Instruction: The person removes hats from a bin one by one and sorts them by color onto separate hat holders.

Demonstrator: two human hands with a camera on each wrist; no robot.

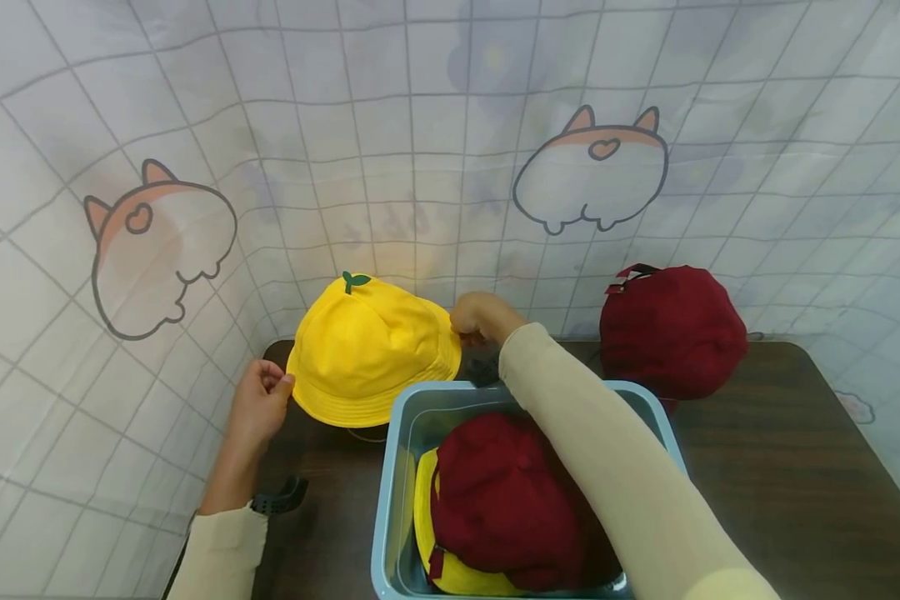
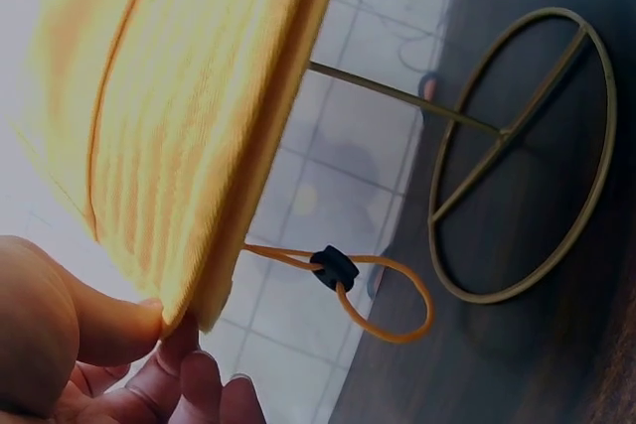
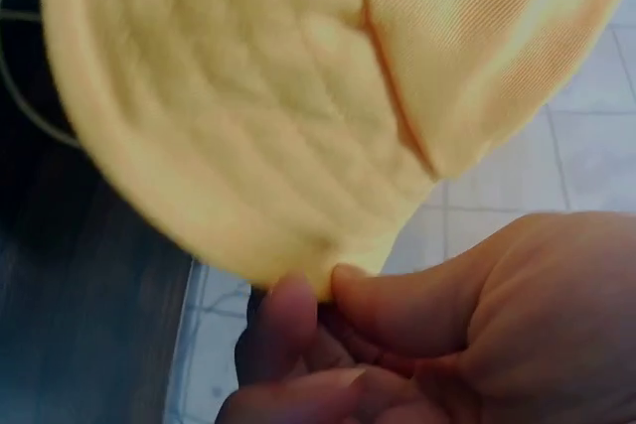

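Observation:
A yellow bucket hat point(image 1: 371, 350) with a green sprout on its crown sits on a thin metal hat stand point(image 2: 467, 126) at the table's back left. My left hand point(image 1: 261, 400) pinches the left edge of the brim between thumb and fingers. At the opposite edge, my right hand point(image 1: 486, 318) pinches the brim too, its arm stretched over the blue bin. From under the hat hangs an orange cord loop with a black cord lock point(image 2: 335, 268). The hat's inside is hidden.
A light blue bin point(image 1: 387, 508) in front holds a dark red hat point(image 1: 502, 500) lying over a yellow hat point(image 1: 423, 500). Another dark red hat point(image 1: 671, 333) is at the back right. A grid-patterned curtain point(image 1: 435, 167) hangs behind the dark wooden table point(image 1: 780, 467).

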